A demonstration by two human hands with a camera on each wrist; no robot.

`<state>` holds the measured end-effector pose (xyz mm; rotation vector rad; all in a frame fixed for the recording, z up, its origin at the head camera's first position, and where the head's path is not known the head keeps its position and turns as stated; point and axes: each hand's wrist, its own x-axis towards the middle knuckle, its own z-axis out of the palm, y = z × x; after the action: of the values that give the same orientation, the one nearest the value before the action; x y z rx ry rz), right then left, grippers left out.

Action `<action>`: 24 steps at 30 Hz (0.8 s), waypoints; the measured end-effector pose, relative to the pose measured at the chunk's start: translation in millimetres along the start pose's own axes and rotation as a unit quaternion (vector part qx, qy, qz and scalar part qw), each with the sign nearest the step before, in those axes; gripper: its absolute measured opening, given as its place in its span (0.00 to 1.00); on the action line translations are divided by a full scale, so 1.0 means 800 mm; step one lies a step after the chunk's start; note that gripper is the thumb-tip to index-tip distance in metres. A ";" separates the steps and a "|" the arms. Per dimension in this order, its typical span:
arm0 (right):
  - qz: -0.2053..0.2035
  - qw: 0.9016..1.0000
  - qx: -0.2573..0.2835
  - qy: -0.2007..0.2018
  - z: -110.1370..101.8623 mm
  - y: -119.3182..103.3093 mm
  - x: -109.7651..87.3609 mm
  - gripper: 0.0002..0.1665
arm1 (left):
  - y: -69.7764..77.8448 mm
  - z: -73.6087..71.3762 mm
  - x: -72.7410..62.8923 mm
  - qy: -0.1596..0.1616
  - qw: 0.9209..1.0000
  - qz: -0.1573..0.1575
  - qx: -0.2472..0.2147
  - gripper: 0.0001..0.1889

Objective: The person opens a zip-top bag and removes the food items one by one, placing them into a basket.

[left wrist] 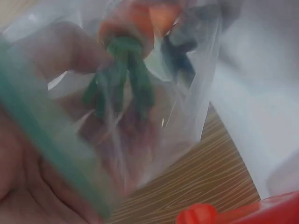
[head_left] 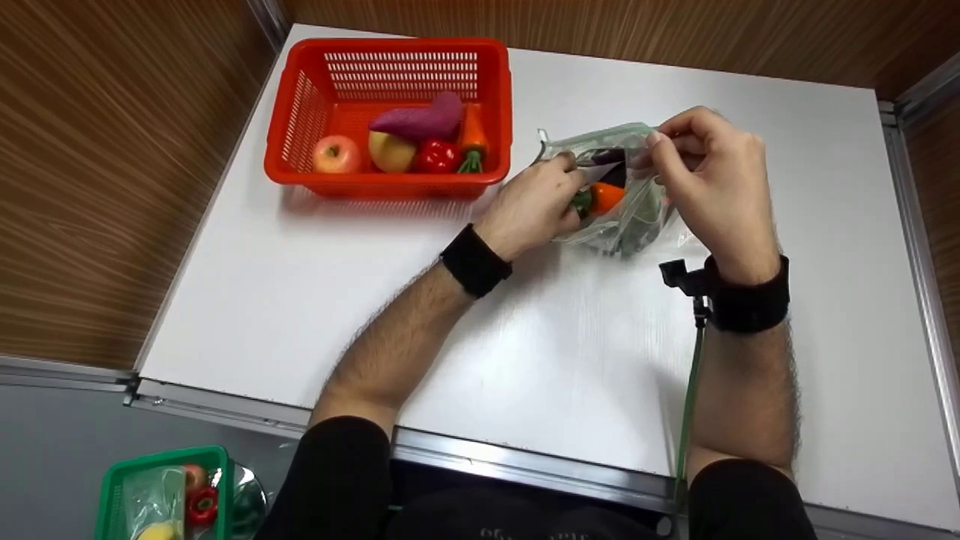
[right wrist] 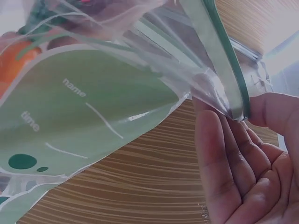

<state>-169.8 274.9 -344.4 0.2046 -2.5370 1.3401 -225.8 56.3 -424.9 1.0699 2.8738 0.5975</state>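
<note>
Pinching the bag's open edge (right wrist: pixel 216 51) is the right grip (head_left: pixel 716 176); the left grip (head_left: pixel 534 201), by the carrot (head_left: pixel 607 198), is unclear.

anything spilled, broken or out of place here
Nothing stands out; no spill or breakage shows. The apple and red pepper sit inside the red basket. The bag is crumpled, but that fits the left hand reaching inside and the right hand pinching its edge.

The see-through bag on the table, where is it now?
In the head view, the clear, green-edged plastic bag is right of the red plastic basket, between the left grip and right grip.
</note>
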 end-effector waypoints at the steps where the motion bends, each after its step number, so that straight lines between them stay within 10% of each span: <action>1: 0.000 1.000 0.001 0.005 -0.001 0.001 0.000 0.09 | 0.000 -0.003 -0.001 0.001 1.000 0.007 -0.008 0.19; 24: 0.027 0.998 0.029 0.043 -0.020 0.009 0.004 0.07 | -0.004 -0.097 -0.057 0.107 0.983 0.107 -0.102 0.14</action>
<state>-172.1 292.0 -340.5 0.0881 -2.4514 1.4125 -204.7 -1.6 -359.3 1.3668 2.8027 1.0549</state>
